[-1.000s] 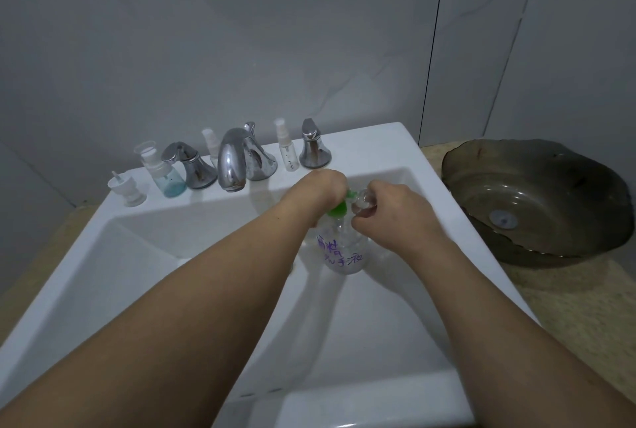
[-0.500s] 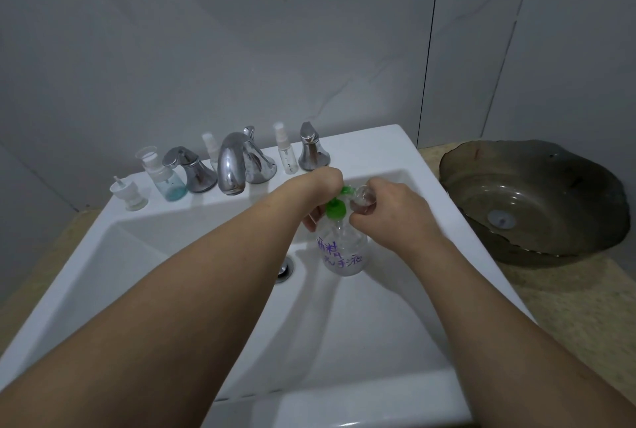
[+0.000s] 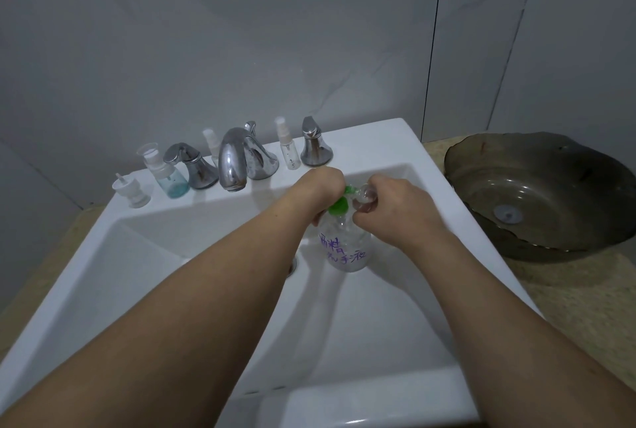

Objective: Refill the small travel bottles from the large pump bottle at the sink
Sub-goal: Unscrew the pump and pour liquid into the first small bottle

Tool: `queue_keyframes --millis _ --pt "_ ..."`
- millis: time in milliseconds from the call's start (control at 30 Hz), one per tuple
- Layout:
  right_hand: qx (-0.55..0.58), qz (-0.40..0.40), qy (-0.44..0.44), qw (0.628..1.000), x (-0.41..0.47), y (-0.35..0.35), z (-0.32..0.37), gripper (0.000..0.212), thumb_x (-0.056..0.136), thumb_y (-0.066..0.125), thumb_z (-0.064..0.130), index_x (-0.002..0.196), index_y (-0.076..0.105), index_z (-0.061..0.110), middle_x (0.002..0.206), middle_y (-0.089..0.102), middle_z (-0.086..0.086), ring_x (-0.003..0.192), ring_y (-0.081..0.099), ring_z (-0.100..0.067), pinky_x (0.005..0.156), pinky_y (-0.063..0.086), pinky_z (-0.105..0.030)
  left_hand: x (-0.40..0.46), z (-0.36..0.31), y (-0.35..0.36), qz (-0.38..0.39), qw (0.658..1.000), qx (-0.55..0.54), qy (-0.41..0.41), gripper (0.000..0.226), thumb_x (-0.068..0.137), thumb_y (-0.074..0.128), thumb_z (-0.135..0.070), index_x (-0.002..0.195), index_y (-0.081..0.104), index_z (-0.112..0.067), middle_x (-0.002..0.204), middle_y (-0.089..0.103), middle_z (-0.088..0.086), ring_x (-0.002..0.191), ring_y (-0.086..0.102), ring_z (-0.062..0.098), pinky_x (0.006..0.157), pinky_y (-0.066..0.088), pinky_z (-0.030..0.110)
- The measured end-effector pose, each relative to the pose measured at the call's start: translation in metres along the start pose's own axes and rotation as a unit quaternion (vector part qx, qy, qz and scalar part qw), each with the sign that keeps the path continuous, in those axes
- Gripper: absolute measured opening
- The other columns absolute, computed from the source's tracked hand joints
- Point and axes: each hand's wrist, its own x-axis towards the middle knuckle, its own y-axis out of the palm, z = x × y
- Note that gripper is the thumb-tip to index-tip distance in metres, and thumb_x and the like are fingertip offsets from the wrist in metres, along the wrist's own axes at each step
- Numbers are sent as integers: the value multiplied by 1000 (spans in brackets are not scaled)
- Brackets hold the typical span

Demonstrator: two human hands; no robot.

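both hands work over the white sink [image 3: 385,138], where i see my left hand [image 3: 321,186] curled on the green pump head [image 3: 339,204] of the large pump bottle [image 3: 346,248] and my right hand [image 3: 395,210] pinching a small clear travel bottle [image 3: 365,194] at the spout.

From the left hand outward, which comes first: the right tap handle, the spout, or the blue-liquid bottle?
From the left hand:
1. Right tap handle, just behind it.
2. Spout, further left.
3. Blue-liquid bottle, far left on the ledge.
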Motion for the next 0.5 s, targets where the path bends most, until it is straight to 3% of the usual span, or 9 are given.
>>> queue_keyframes --millis 100,300,500 --pt "4 -8 -4 1000 -1 -1 1 26 76 65 36 80 42 25 82 53 6 75 46 -18 64 33 -27 -3 0 -5 11 999 -38 -15 32 96 27 -14 81 53 -2 84 61 16 71 58 28 48 35 29" --pt "7 -25 -12 1000 -3 -4 5 27 75 65 37 81 41 25 80 51 7 77 49 -21 65 32 -28 -6 1 -16 58 996 -52 -44 42 93 26 -27 98 60 -2 93 64 15 84 63 31 51 38 30" --pt "9 -24 -12 1000 -2 -4 4 28 76 65 38 81 41 25 80 49 8 75 45 -19 65 32 -27 -11 -3 -13 42 997 -50 -40 39 95 25 -21 103 57 -1 93 62 15 73 58 26 47 35 28"
